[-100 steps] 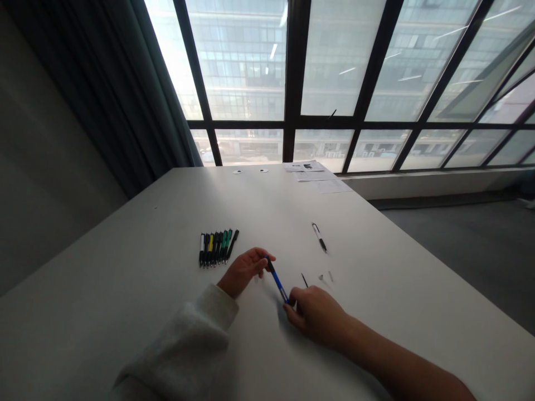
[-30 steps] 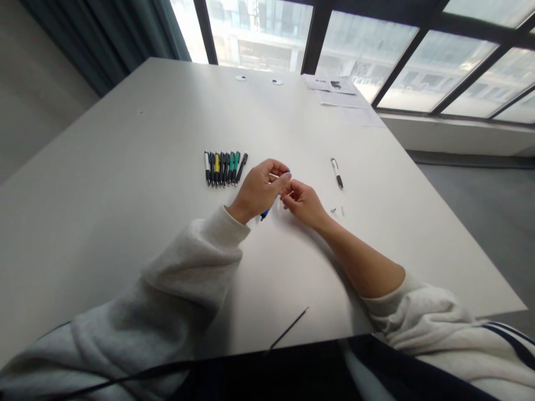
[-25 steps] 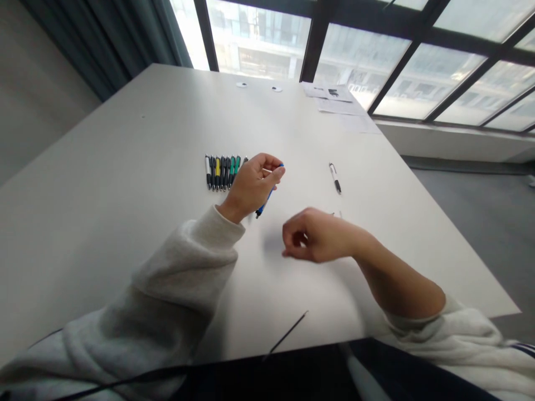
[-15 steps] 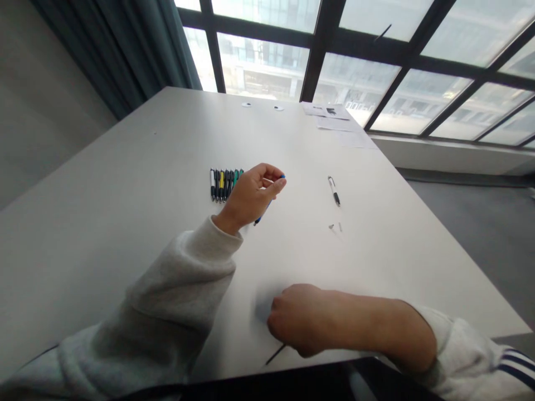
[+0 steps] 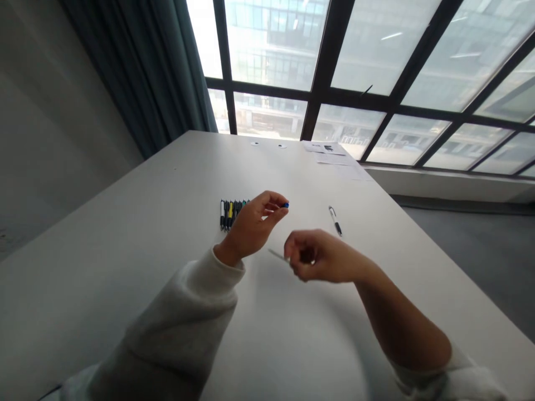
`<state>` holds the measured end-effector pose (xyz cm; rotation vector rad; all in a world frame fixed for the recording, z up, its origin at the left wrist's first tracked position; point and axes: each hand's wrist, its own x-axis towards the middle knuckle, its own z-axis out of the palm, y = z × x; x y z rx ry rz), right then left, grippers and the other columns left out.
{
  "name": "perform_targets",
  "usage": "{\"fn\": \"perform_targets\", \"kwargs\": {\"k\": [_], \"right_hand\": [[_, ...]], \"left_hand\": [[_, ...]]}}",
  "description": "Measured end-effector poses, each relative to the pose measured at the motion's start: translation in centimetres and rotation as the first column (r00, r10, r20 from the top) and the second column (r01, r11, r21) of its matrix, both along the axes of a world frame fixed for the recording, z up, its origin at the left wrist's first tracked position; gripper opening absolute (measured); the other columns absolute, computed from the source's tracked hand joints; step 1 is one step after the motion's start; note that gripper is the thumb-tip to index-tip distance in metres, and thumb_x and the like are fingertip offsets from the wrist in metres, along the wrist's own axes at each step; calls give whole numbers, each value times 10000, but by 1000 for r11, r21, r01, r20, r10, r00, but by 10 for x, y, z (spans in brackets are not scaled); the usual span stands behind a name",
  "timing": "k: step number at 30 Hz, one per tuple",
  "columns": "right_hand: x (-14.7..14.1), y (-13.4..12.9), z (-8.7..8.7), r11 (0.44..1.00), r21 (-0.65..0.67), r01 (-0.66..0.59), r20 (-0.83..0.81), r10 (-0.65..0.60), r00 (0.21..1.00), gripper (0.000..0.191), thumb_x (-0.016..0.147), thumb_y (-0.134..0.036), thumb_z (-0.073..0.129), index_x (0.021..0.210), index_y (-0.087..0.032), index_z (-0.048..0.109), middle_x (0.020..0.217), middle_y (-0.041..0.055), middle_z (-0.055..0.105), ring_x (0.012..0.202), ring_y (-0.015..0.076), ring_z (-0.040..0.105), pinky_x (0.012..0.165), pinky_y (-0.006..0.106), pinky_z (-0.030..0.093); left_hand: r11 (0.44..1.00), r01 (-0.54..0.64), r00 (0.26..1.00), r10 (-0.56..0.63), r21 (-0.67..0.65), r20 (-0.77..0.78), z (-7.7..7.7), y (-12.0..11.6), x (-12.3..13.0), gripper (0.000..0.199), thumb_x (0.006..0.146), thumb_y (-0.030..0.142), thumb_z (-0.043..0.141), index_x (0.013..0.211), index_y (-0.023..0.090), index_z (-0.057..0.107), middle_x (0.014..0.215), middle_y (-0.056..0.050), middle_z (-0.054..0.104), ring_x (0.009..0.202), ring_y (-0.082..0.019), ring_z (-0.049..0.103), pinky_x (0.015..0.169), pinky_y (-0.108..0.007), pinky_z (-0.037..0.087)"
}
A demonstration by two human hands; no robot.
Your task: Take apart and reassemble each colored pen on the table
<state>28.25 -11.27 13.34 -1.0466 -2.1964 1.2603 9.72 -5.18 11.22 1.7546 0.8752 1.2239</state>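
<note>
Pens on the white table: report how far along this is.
Done: a white-and-black pen lies apparently whole, apart from the others. In hand: the left hand holds a blue pen; the right hand pinches a thin pale rod, perhaps a refill. Remaining: the row of pens lying side by side on the table.

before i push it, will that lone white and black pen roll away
The pen looks round-barrelled, so it would probably roll if pushed sideways on the smooth white table. Its slim body looks light and stiff, not floppy. The dark grip probably holds better than the white barrel.
</note>
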Motion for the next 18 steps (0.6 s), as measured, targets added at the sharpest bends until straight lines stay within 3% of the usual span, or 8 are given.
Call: {"fn": "perform_targets", "kwargs": {"k": [2, 5, 8, 13, 18], "right_hand": [[13, 12, 13, 991, -107, 84, -345, -117, 931, 223, 810, -150, 613, 1033, -171, 609, 660, -28, 651, 497, 100, 595, 429, 178, 434], [24, 17, 19, 969, -247, 20, -572, -163, 804, 91, 871, -206, 621, 925, -141, 655, 632, 1, 658, 447, 85, 578, 390, 163, 417], [30, 17, 17, 927, -366, -80, -618, -178, 766, 99, 868, -218, 655, 838, -130, 689, 629, 20, 661, 435, 78, 576, 369, 146, 401], [41, 18, 18, 895, -432, -113, -696, -251, 673, 156, 774, -293, 752, 831, -150, 726, 665, 39, 671, 490, 107, 604, 391, 169, 453], [37, 18, 23, 944, -326, 51, -729, -286, 622, 239, 690, -246, 829, 909, -181, 757, 744, 43, 721, 582, 148, 683, 493, 225, 562]], "left_hand": [[1000, 2, 1000, -3, 19, 21, 3, -2, -1, 184, 879, 336, 653, 1000, 199, 637, 973, -40, 686, 877, -159, 627, 808, -295, 495], [1000, -13, 998, 12, 22, 62, 7, -5, -3, 201, 882, 347, 658, 1018, 199, 644, 977, -48, 691, 898, -173, 636, 837, -313, 498], [999, -28, 997, 27, 17, 77, 8, -7, -3, 204, 878, 343, 665, 1020, 198, 652, 957, -46, 694, 895, -178, 645, 847, -321, 502], [999, -26, 999, 26, 31, 27, 5, -8, -2, 190, 872, 331, 675, 1018, 211, 662, 992, -42, 706, 898, -178, 660, 839, -318, 510], [999, -25, 999, 26, 42, -24, 5, -11, -1, 188, 890, 354, 657, 1015, 214, 666, 976, -42, 716, 878, -172, 663, 802, -305, 514]]}}
